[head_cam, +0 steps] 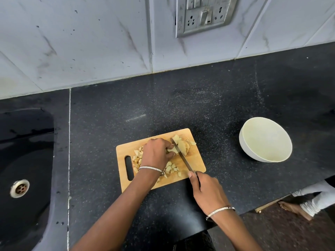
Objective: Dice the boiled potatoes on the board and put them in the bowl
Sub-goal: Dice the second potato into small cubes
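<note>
We are in the cutting step. The bowl (243, 147) shows a bare inside, so no potato has gone in yet. Our left hand (156, 153) curls over the potato chunk (182, 148) at the far right part of the board (194, 160), with the fingertips pinning it down. Our right hand (206, 191) is closed round the handle of the knife (183, 158). The blade slants across the board with its edge in the chunk, just beside the left fingertips.

As we judge it, the next move is to press this cut through and then cross-cut the slices. We should keep the fingertips tucked back, since boiled potato is likely soft and may crumble or slip. After that the cubes (171, 169) must be gathered and carried to the bowl, which stands on the table (163, 105) to the right of the board, apart from it.

We count one board, one knife, one bowl and one part-sliced chunk. The cubes lie in two heaps, one by the board's handle slot and one beside the left wrist. They are partly hidden, so we cannot count them exactly; we judge well over a dozen.
</note>
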### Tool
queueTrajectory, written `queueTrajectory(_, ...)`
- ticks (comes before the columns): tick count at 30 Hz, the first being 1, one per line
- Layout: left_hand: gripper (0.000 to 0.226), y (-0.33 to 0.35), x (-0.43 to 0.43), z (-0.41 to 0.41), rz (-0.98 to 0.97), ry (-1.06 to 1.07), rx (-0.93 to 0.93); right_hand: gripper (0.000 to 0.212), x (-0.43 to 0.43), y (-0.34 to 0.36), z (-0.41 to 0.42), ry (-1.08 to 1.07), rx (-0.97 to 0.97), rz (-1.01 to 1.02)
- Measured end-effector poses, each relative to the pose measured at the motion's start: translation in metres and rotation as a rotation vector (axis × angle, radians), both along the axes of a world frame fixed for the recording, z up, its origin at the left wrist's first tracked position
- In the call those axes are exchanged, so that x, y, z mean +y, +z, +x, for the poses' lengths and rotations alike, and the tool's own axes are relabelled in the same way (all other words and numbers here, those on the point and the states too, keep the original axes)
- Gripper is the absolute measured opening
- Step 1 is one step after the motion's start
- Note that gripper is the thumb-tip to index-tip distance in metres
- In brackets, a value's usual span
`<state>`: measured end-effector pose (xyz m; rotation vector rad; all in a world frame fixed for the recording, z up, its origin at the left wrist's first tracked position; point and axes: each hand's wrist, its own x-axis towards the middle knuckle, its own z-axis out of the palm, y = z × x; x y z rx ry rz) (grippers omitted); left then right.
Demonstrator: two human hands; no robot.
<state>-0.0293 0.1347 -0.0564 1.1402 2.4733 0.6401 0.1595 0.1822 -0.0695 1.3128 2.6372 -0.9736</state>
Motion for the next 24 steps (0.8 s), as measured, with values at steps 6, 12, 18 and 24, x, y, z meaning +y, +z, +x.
queueTrajectory(6, 0.024, -0.002, 0.000, 0.001, -0.004, 0.004, 0.008, 0.039, -0.008, -0.001, -0.008, -0.030, -0.034, 0.036)
queueTrajectory(12, 0.023, -0.005, 0.000, 0.006, -0.025, -0.015, 0.087, 0.041, -0.016, 0.000, 0.004, -0.052, -0.040, -0.005)
queueTrajectory(18, 0.021, -0.004, -0.001, 0.003, 0.042, 0.015, 0.032, 0.042, -0.023, 0.006, 0.018, -0.063, -0.079, 0.010)
queueTrajectory(24, 0.032, -0.008, -0.006, 0.000, 0.114, 0.069, -0.084, 0.045, -0.018, 0.023, 0.033, -0.038, -0.061, 0.036)
